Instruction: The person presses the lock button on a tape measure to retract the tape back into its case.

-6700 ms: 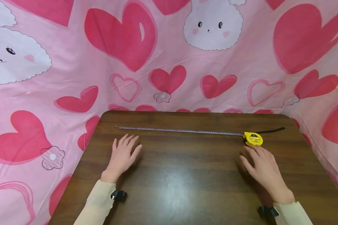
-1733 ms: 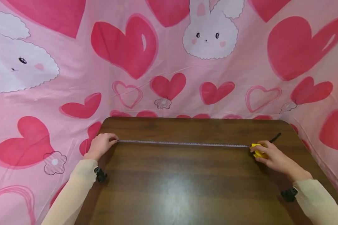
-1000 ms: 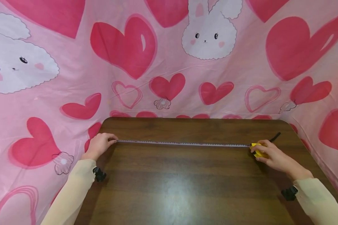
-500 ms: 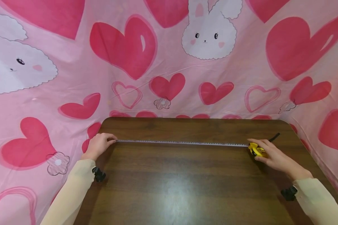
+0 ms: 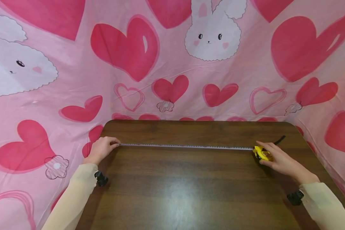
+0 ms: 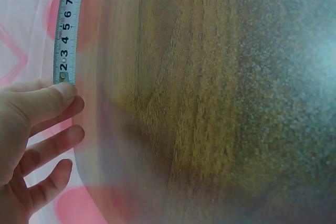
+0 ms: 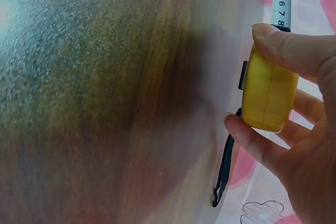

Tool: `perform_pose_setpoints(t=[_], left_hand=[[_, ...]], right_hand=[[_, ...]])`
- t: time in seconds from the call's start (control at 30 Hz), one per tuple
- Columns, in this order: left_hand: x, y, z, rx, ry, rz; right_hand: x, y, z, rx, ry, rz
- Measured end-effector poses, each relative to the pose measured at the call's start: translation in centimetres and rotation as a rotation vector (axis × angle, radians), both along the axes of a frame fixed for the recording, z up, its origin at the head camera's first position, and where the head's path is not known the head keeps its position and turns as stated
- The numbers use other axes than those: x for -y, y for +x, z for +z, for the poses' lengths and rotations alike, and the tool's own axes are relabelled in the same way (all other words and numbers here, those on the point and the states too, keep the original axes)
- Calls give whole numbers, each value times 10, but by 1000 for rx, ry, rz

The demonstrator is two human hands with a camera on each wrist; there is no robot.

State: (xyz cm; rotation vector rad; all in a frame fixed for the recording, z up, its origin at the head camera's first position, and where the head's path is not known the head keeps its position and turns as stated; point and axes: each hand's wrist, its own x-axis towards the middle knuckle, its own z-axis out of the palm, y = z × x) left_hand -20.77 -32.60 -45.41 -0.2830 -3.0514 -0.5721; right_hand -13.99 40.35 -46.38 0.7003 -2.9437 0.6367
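A yellow tape measure (image 5: 262, 154) with its blade (image 5: 187, 146) drawn out straight spans the far part of the table. My left hand (image 5: 101, 149) pinches the blade's end between thumb and forefinger near the left edge. Low numbers on the blade (image 6: 67, 22) show just past that thumb in the left wrist view; the end hook is hidden under it. On the right, my right hand (image 5: 282, 162) grips the case, one finger stretched out over its far side. The right wrist view shows the yellow case (image 7: 269, 93) from its edge, with fingers and thumb around it.
A dark brown wooden table (image 5: 172, 179) with rounded far corners lies below. Pink cloth (image 5: 218, 70) printed with hearts and rabbits hangs behind and at both sides. The black wrist strap (image 5: 280, 140) of the tape measure trails to the far right.
Earlier, both hands lay open beside the drawn-out tape measure. Since then, they took its blade end and its case. Lately, a right finger straightened off the case and the case turned slightly.
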Motion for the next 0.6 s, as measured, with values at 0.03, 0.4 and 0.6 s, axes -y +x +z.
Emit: perform_pose_setpoints(t=[0.03, 0.4, 0.6], left_hand=[[0, 0, 0, 0, -1, -2], [-2, 3, -2, -22, -12, -11], [-4, 4, -1, -19, -7, -12]], right_hand=[[0, 0, 0, 9, 0, -2], [3, -3, 2, 8, 18, -4], [5, -6, 3, 75, -5, -5]])
